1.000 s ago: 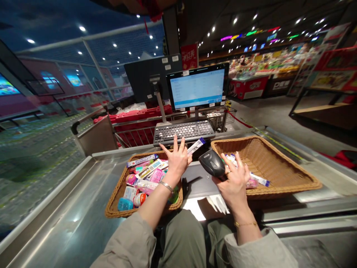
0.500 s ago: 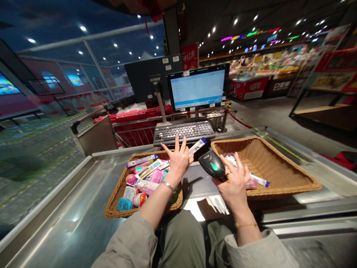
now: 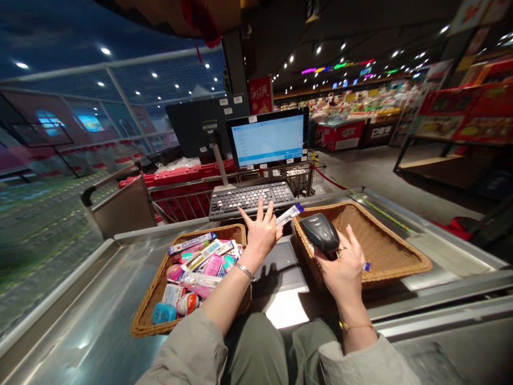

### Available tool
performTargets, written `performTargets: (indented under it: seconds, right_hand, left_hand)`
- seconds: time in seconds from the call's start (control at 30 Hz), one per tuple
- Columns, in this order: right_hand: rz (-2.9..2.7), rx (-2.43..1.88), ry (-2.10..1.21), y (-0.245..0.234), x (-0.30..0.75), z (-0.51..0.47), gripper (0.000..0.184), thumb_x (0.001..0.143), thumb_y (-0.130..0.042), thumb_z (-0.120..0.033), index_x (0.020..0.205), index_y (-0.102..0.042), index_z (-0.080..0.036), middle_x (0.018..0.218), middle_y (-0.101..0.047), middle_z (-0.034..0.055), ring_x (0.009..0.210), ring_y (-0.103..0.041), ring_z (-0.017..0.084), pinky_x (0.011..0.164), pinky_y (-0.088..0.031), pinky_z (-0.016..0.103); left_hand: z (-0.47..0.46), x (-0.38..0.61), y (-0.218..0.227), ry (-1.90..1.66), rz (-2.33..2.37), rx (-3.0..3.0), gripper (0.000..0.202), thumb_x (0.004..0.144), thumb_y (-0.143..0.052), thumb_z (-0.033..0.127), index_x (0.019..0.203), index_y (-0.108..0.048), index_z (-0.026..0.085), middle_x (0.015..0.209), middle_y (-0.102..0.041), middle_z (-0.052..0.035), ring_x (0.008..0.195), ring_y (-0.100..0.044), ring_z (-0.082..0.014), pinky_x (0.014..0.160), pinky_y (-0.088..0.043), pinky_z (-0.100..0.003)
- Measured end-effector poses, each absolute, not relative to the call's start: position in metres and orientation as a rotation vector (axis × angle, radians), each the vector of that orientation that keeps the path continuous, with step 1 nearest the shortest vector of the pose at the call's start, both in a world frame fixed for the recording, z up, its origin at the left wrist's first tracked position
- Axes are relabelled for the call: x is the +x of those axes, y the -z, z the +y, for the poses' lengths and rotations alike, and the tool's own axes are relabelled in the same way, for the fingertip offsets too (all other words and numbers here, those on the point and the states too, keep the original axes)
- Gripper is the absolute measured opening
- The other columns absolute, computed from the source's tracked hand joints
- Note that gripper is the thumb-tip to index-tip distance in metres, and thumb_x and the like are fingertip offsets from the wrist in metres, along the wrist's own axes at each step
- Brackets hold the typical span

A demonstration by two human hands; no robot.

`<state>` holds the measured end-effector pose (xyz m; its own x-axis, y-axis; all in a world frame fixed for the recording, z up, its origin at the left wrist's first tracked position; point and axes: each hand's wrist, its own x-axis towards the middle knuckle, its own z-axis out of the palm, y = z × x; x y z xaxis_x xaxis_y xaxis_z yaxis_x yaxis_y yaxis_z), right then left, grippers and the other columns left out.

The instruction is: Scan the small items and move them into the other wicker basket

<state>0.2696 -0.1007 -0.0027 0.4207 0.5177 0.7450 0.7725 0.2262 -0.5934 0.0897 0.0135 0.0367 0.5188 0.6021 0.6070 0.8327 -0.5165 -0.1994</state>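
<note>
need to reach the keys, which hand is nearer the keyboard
Left. The left hand is raised just in front of the keyboard; the right hand, holding a barcode scanner, is farther off, front and to the right.

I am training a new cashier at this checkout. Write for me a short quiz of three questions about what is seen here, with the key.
1. True or false: the wicker basket nearest the left hand holds more packets than the wicker basket on the right side.
2. Which hand holds the black barcode scanner?
A. The left hand
B. The right hand
C. Neither hand
3. Fill in the blank: behind the keyboard stands a ____.

Key: 1. True. 2. B. 3. monitor.
</note>
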Motion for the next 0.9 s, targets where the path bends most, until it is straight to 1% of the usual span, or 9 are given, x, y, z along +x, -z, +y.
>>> performTargets:
  seconds: [0.13,0.3,0.43,0.5,0.57,0.63,0.7,0.77,0.9]
  right_hand:
    - [-1.133,-1.472,0.206,0.000,0.291,-0.098,0.038,0.084,-0.071,-0.042,0.115,-0.071,-0.018,0.125,-0.071,0.0154,0.144,-0.046,0.036,0.115,-0.037,0.061]
    - [-0.994,-1.497,0.182,-0.001,0.316,-0.095,0.037,0.079,-0.073,-0.046,0.101,-0.073,-0.016,0.121,-0.072,0.0183,0.141,-0.049,0.036,0.115,-0.038,0.059]
    - [-0.892,-1.543,0.169,-0.001,0.334,-0.096,0.044,0.075,-0.072,-0.051,0.099,-0.073,-0.014,0.122,-0.071,0.0207,0.139,-0.051,0.036,0.117,-0.038,0.056]
    - [-0.840,-1.562,0.168,-0.002,0.341,-0.097,0.049,0.075,-0.072,-0.053,0.103,-0.073,-0.012,0.127,-0.068,0.0222,0.139,-0.051,0.035,0.117,-0.039,0.054]
    - [-0.802,-1.568,0.171,-0.003,0.346,-0.099,0.052,0.075,-0.072,-0.053,0.106,-0.073,-0.011,0.131,-0.066,0.0227,0.138,-0.051,0.035,0.117,-0.039,0.053]
    - [-0.783,-1.563,0.169,-0.005,0.349,-0.101,0.051,0.074,-0.072,-0.051,0.106,-0.072,-0.011,0.129,-0.067,0.0222,0.136,-0.052,0.035,0.116,-0.039,0.053]
    - [-0.768,-1.557,0.156,-0.008,0.351,-0.103,0.049,0.073,-0.071,-0.048,0.106,-0.072,-0.011,0.126,-0.068,0.0215,0.133,-0.054,0.036,0.116,-0.039,0.054]
    - [-0.749,-1.564,0.130,-0.010,0.351,-0.103,0.051,0.071,-0.071,-0.046,0.109,-0.071,-0.011,0.126,-0.068,0.0218,0.131,-0.055,0.036,0.115,-0.040,0.054]
    - [-0.716,-1.622,0.063,-0.011,0.348,-0.100,0.057,0.070,-0.070,-0.047,0.114,-0.071,-0.010,0.128,-0.067,0.0227,0.125,-0.058,0.037,0.113,-0.041,0.055]
  left_hand:
    - [0.021,0.109,-0.036,0.663,-1.027,-2.335,0.022,0.097,-0.060,0.035,0.104,-0.076,0.022,0.159,-0.048,-0.0105,0.156,-0.025,-0.0431,0.106,0.014,-0.089]
    - [0.028,0.133,-0.035,0.661,-0.850,-2.383,0.020,0.097,-0.060,0.032,0.099,-0.077,0.021,0.157,-0.051,-0.0106,0.155,-0.029,-0.0423,0.106,0.018,-0.087]
    - [0.036,0.152,-0.032,0.579,-0.663,-2.453,0.024,0.100,-0.056,0.031,0.096,-0.077,0.020,0.156,-0.052,-0.0114,0.154,-0.030,-0.0415,0.107,0.016,-0.088]
    - [0.040,0.163,-0.028,0.521,-0.571,-2.478,0.028,0.103,-0.049,0.029,0.103,-0.076,0.021,0.158,-0.051,-0.0090,0.156,-0.029,-0.0384,0.109,0.013,-0.087]
    - [0.042,0.173,-0.025,0.475,-0.526,-2.490,0.032,0.105,-0.044,0.024,0.121,-0.072,0.023,0.162,-0.045,-0.0061,0.158,-0.023,-0.0350,0.113,0.009,-0.086]
    - [0.042,0.181,-0.022,0.452,-0.561,-2.502,0.042,0.105,-0.042,0.019,0.143,-0.059,0.026,0.167,-0.034,-0.0047,0.159,-0.017,-0.0334,0.116,0.004,-0.084]
    - [0.041,0.185,-0.021,0.440,-0.644,-2.522,0.053,0.104,-0.040,0.016,0.156,-0.042,0.027,0.170,-0.024,-0.0048,0.160,-0.013,-0.0334,0.117,0.000,-0.084]
    - [0.039,0.184,-0.022,0.428,-0.719,-2.547,0.056,0.105,-0.037,0.016,0.160,-0.035,0.025,0.171,-0.019,-0.0053,0.160,-0.011,-0.0334,0.117,-0.001,-0.084]
    - [0.031,0.165,-0.027,0.423,-0.853,-2.568,0.055,0.105,-0.041,0.026,0.160,-0.035,0.021,0.171,-0.018,-0.0080,0.161,-0.006,-0.0327,0.117,0.002,-0.083]
